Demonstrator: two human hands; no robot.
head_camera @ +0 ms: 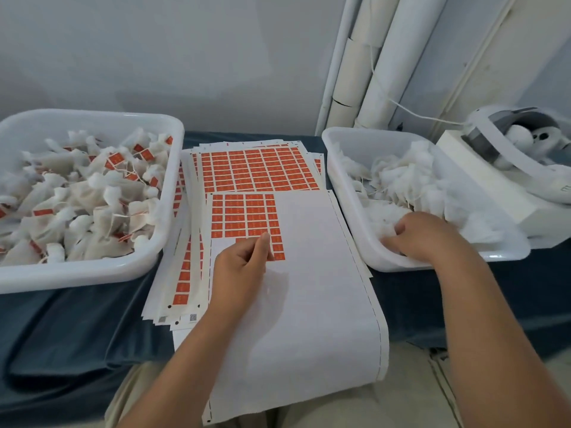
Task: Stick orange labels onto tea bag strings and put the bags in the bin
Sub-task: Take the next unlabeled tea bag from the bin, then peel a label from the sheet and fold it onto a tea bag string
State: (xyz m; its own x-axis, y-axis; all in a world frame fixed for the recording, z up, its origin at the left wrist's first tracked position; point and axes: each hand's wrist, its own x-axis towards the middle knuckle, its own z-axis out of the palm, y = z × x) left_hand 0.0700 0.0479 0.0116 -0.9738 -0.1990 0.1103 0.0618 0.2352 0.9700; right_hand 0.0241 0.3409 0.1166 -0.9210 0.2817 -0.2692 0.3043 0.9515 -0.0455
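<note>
Centre frame, the left hand's [244, 267] fingers pinch an orange label [276, 242], print unreadably small, on the sheet [309, 304]. The right hand's [423, 236] fingers curl into plain tea bags [411, 177] in the right-side bin [370, 132]; grip unclear.

Print on orange labels [247, 217] illegible

Single head-worn wide-angle view, looking forward and down over the near edge of the cloth-covered table [77, 329], close above it, facing the wall [185, 50] behind
</note>
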